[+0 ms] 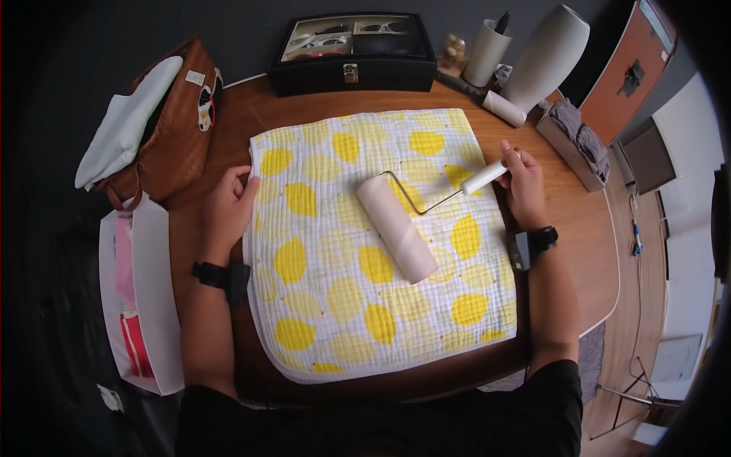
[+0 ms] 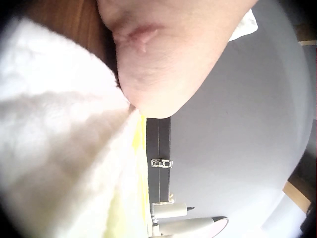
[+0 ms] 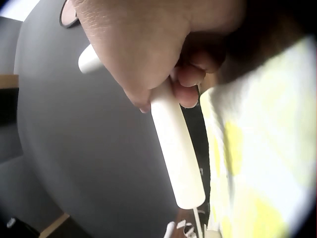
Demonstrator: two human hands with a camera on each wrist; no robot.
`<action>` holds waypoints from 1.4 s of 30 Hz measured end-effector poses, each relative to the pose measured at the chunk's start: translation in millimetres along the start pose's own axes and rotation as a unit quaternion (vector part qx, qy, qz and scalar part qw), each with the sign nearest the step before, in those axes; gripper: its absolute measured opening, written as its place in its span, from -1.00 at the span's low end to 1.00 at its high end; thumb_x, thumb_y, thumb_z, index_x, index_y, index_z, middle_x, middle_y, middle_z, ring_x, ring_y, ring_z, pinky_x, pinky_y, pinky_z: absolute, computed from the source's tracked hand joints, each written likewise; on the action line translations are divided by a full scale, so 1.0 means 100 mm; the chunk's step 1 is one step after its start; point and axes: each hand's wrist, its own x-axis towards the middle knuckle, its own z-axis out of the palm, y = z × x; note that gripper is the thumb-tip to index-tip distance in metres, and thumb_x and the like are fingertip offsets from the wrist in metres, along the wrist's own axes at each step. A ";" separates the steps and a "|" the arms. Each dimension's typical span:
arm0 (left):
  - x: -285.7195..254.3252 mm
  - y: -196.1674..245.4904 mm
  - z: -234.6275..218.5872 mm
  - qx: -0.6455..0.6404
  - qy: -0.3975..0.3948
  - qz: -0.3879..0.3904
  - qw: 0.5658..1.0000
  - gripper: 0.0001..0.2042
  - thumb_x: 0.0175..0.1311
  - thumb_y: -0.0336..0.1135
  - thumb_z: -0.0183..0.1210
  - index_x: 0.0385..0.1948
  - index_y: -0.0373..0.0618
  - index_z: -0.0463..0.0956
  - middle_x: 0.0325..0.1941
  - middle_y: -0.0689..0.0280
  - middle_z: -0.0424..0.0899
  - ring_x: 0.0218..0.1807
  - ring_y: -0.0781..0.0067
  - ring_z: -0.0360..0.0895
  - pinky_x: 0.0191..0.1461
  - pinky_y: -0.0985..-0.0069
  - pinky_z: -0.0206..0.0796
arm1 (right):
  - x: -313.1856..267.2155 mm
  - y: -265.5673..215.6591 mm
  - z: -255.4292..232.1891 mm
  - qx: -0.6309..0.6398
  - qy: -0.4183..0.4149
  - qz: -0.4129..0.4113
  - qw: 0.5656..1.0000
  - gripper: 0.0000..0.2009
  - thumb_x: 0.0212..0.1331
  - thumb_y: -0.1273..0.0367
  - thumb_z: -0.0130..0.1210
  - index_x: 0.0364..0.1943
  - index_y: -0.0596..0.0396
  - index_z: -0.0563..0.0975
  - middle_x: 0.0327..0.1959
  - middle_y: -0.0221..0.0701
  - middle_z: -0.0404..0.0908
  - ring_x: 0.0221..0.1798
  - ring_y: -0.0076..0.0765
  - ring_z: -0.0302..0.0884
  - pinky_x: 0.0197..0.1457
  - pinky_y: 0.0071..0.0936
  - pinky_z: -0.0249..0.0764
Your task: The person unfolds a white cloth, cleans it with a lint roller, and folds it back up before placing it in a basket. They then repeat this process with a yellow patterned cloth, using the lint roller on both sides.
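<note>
A folded white cloth with yellow lemons [image 1: 343, 297] lies on the wooden table. On it rests the pale cylinder of a lint roller [image 1: 397, 228], joined by a bent wire to a white handle [image 1: 483, 178]. My right hand [image 1: 525, 186] grips the end of that handle between thumb and curled fingers; the right wrist view shows the handle [image 3: 177, 148] below the hand [image 3: 143, 44]. At the cloth's left edge, my left hand [image 1: 230, 206] touches the border, thumb by the cloth; its fingertips are partly hidden. In the left wrist view the hand [image 2: 163, 64] is beside the cloth [image 2: 54, 109].
A black glasses case [image 1: 354, 75] stands at the back. Behind right are a white cup [image 1: 487, 53], a large grey-white object [image 1: 547, 57], a white cylinder [image 1: 504, 109] and a box of grey cloth [image 1: 575, 145]. At left are a brown bag [image 1: 179, 137] and a white box [image 1: 156, 282].
</note>
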 end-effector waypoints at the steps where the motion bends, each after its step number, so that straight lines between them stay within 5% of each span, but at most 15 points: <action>1: 0.00 0.00 0.00 0.000 -0.001 -0.001 1.000 -0.68 0.52 -0.16 0.32 0.11 -0.16 0.67 -0.52 0.35 0.49 -0.47 0.49 0.46 -0.31 0.40 0.33 | 0.04 0.00 -0.07 0.012 0.017 0.002 1.000 -0.69 0.53 0.19 0.32 -0.40 -0.07 0.56 -0.51 -0.63 0.54 -0.55 -0.74 0.37 -0.48 -0.68 0.25; 3: -0.01 0.01 0.00 0.000 0.000 -0.005 1.000 -0.68 0.52 -0.15 0.32 0.11 -0.15 0.67 -0.52 0.36 0.49 -0.47 0.49 0.46 -0.32 0.40 0.33 | 0.08 -0.07 -0.13 0.035 0.048 0.007 0.998 -0.69 0.54 0.17 0.31 -0.38 -0.04 0.59 -0.51 -0.62 0.54 -0.56 -0.72 0.36 -0.49 -0.68 0.23; 7: 0.00 -0.05 0.01 -0.016 0.002 -0.001 1.000 -0.69 0.52 -0.15 0.33 0.11 -0.13 0.67 -0.54 0.37 0.48 -0.47 0.49 0.46 -0.33 0.39 0.32 | 0.08 -0.22 -0.20 0.071 0.083 0.004 0.994 -0.68 0.56 0.19 0.28 -0.37 0.05 0.60 -0.34 -0.52 0.65 -0.32 -0.64 0.48 -0.22 -0.57 0.42; 8: -0.01 -0.03 0.01 -0.016 0.003 -0.001 1.000 -0.69 0.52 -0.15 0.33 0.10 -0.13 0.67 -0.54 0.37 0.47 -0.48 0.49 0.45 -0.33 0.39 0.31 | 0.10 -0.23 -0.23 0.104 0.017 0.002 0.994 -0.69 0.60 0.20 0.22 -0.26 0.15 0.67 -0.17 -0.41 0.74 -0.19 -0.57 0.55 -0.01 -0.48 0.50; 12: -0.03 0.01 -0.02 -0.004 0.002 0.000 1.000 -0.71 0.52 -0.15 0.32 0.09 -0.13 0.67 -0.55 0.37 0.45 -0.49 0.50 0.43 -0.35 0.39 0.29 | -0.02 -0.22 -0.20 -0.008 -0.094 0.041 0.995 -0.62 0.65 0.15 0.10 -0.25 0.19 0.68 0.07 -0.22 0.80 0.02 -0.41 0.65 0.26 -0.39 0.54; 17: -0.02 0.05 -0.02 -0.003 0.000 -0.002 1.000 -0.72 0.52 -0.18 0.33 0.09 -0.13 0.67 -0.56 0.38 0.44 -0.50 0.51 0.41 -0.35 0.39 0.29 | -0.49 -0.28 0.41 -0.028 -0.219 0.052 0.974 -0.66 0.55 0.29 0.22 -0.39 0.26 0.67 -0.04 -0.15 0.85 0.05 -0.31 0.74 0.33 -0.32 0.55; 19: -0.02 0.04 -0.03 -0.003 0.001 0.000 1.000 -0.72 0.51 -0.19 0.33 0.09 -0.13 0.67 -0.56 0.38 0.44 -0.50 0.51 0.41 -0.35 0.39 0.29 | -0.76 -0.58 0.75 -0.054 -0.283 0.067 0.955 -0.85 0.45 0.44 0.33 -0.26 0.27 0.79 0.02 -0.19 0.87 0.06 -0.32 0.76 0.25 -0.41 0.57; 24: -0.02 0.01 0.00 -0.014 0.005 -0.004 1.000 -0.72 0.52 -0.19 0.32 0.09 -0.12 0.66 -0.56 0.36 0.45 -0.50 0.50 0.43 -0.34 0.38 0.31 | -1.11 -0.82 1.05 -0.108 -0.423 -0.018 0.900 -0.84 0.46 0.43 0.33 -0.16 0.28 0.81 0.19 -0.18 0.81 0.11 -0.34 0.74 0.18 -0.38 0.60; 31: -0.04 0.09 -0.05 -0.011 -0.005 -0.018 1.000 -0.71 0.53 -0.16 0.31 0.11 -0.10 0.65 -0.50 0.35 0.51 -0.45 0.46 0.49 -0.30 0.39 0.35 | -1.45 -1.33 1.23 -0.275 -0.464 -0.303 0.786 -0.81 0.25 0.44 0.45 -0.12 0.23 0.82 0.35 -0.33 0.75 0.14 -0.12 0.70 0.15 -0.31 0.63; 35: -0.04 0.05 -0.05 -0.016 -0.006 -0.014 1.000 -0.70 0.53 -0.20 0.32 0.13 -0.16 0.64 -0.49 0.39 0.47 -0.43 0.57 0.42 -0.30 0.46 0.33 | -1.71 -1.48 1.18 -0.278 -0.478 -0.400 0.730 -0.81 0.16 0.38 0.51 -0.14 0.00 0.87 0.26 -0.54 0.81 0.22 -0.21 0.68 -0.05 -0.45 0.57; 37: -0.03 0.01 -0.03 -0.016 0.000 -0.005 1.000 -0.70 0.53 -0.20 0.32 0.13 -0.16 0.64 -0.49 0.38 0.48 -0.43 0.57 0.43 -0.30 0.46 0.33 | -1.80 -1.56 1.16 -0.295 -0.462 -0.472 0.691 -0.79 0.13 0.27 0.59 -0.14 -0.18 0.89 0.07 -0.74 0.87 0.14 -0.48 0.66 -0.16 -0.55 0.41; 38: -0.02 -0.06 -0.02 -0.012 0.004 0.004 1.000 -0.67 0.49 -0.07 0.33 0.10 -0.06 0.65 -0.44 0.28 0.65 -0.40 0.29 0.63 -0.28 0.30 0.43 | -1.88 -1.58 1.13 -0.302 -0.440 -0.492 0.688 -0.78 0.11 0.23 0.60 -0.15 -0.20 0.89 0.05 -0.79 0.87 0.10 -0.57 0.65 -0.17 -0.58 0.35; 40: 0.00 -0.05 -0.04 -0.006 -0.003 0.000 1.000 -0.67 0.49 -0.07 0.32 0.10 -0.07 0.65 -0.44 0.28 0.65 -0.40 0.30 0.64 -0.28 0.31 0.43 | -2.01 -1.72 1.03 -0.337 -0.422 -0.491 0.684 -0.72 0.03 0.13 0.65 -0.16 -0.25 0.89 -0.02 -0.94 0.86 -0.01 -0.85 0.59 -0.18 -0.63 0.22; 42: -0.02 -0.02 -0.04 -0.006 -0.004 -0.002 1.000 -0.66 0.50 -0.07 0.32 0.09 -0.08 0.65 -0.45 0.29 0.65 -0.40 0.31 0.64 -0.28 0.31 0.43 | -2.01 -1.89 0.88 -0.355 -0.435 -0.489 0.668 -0.71 -0.01 0.09 0.66 -0.19 -0.27 0.87 -0.05 -0.98 0.83 -0.07 -0.86 0.52 -0.14 -0.58 0.17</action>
